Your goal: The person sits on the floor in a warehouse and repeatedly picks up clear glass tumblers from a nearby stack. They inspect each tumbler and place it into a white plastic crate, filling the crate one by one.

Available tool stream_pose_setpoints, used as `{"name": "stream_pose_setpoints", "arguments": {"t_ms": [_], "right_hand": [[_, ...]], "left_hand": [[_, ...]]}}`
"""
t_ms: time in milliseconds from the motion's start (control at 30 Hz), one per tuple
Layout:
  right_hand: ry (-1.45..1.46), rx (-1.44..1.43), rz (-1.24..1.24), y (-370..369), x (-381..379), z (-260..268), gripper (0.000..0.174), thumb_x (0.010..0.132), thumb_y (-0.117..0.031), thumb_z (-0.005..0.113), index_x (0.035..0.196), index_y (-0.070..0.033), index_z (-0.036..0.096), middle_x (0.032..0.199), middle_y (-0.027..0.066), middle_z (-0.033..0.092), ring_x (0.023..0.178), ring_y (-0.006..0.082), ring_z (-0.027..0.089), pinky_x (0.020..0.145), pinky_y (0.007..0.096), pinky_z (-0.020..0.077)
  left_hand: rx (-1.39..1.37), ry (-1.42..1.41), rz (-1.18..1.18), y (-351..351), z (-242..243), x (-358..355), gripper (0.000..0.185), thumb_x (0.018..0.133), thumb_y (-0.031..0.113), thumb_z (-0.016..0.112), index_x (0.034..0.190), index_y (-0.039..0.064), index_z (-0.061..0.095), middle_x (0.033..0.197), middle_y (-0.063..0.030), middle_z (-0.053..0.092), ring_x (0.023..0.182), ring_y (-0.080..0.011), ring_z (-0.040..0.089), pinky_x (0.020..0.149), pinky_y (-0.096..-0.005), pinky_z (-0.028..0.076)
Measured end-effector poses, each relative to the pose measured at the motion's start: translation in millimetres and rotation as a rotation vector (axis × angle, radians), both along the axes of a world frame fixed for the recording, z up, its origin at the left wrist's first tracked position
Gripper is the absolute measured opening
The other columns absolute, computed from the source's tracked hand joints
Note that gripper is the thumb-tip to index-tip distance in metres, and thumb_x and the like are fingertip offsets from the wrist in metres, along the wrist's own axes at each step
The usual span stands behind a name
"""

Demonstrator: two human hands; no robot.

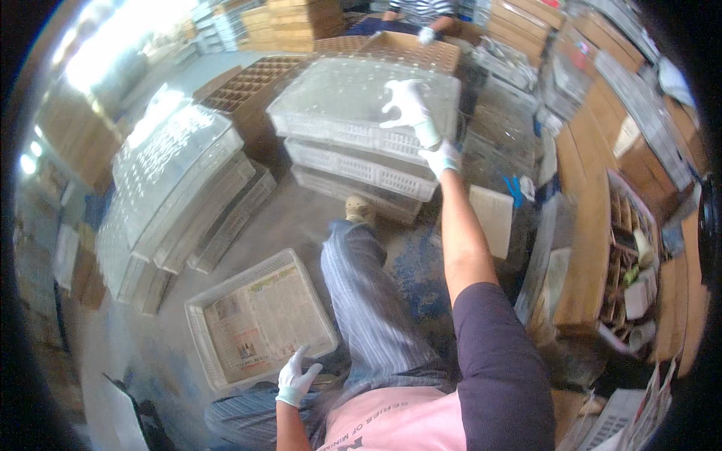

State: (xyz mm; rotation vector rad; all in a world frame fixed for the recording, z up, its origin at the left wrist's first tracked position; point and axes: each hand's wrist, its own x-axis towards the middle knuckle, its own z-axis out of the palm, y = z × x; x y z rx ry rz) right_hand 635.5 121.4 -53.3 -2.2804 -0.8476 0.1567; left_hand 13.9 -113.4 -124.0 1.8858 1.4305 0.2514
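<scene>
My right hand (442,159), in a white glove, reaches forward over the stacked white plastic crates (361,132). Its fingers close around the cuff end of a white glove-shaped thing (407,106), whose fingers are spread above the top crate. That crate seems filled with small clear pieces. My left hand (299,373), also gloved, is low in front of me with its fingers apart and nothing in it. It is beside the near edge of a white plastic crate (307,270) on the floor. Printed newspaper (265,321) lines that crate, and nothing else shows in it.
More filled crates (175,186) are stacked at the left. Divided cardboard boxes (251,84) stand behind. A person in a striped top (420,8) has a gloved hand at a cardboard box. Cartons (581,225) and a compartmented box (632,270) stand at the right.
</scene>
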Motion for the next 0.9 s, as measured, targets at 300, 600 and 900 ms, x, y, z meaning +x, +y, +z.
{"name": "stream_pose_setpoints", "arguments": {"t_ms": [300, 600, 900], "right_hand": [[-0.148, -0.068, -0.006, 37.6, 19.3, -9.4, 0.073, 0.069, -0.043, 0.086, 0.125, -0.004, 0.061, 0.118, 0.0255, 0.069, 0.111, 0.0434, 0.066, 0.096, 0.0482, 0.0519], [-0.113, -0.024, 0.253, -97.7, -13.2, -81.1, 0.071, 0.073, -0.024, 0.086, 0.136, -0.01, 0.057, 0.114, 0.0143, 0.071, 0.098, 0.0279, 0.067, 0.086, 0.043, 0.0534], [-0.007, -0.593, 0.137, -331.2, -136.4, -101.1, 0.062, 0.069, -0.033, 0.089, 0.122, -0.011, 0.065, 0.111, 0.0167, 0.073, 0.105, 0.0383, 0.068, 0.089, 0.0466, 0.0544]], "left_hand": [[-0.178, 0.127, 1.208, 24.5, -165.6, -73.6, 0.109, 0.073, 0.038, 0.085, 0.158, 0.009, 0.024, 0.144, -0.0328, 0.044, 0.122, -0.0423, 0.057, 0.103, -0.0476, 0.048], [-0.608, -1.189, 1.791, 18.0, -263.5, -127.8, 0.085, 0.083, 0.02, 0.08, 0.153, 0.012, 0.033, 0.152, -0.0171, 0.044, 0.134, -0.036, 0.049, 0.106, -0.0611, 0.042], [-0.267, -0.713, 1.636, 111.5, -245.8, -72.0, 0.039, 0.083, 0.015, 0.074, 0.113, -0.007, 0.062, 0.105, -0.0167, 0.068, 0.086, -0.0269, 0.064, 0.069, -0.045, 0.053]]}}
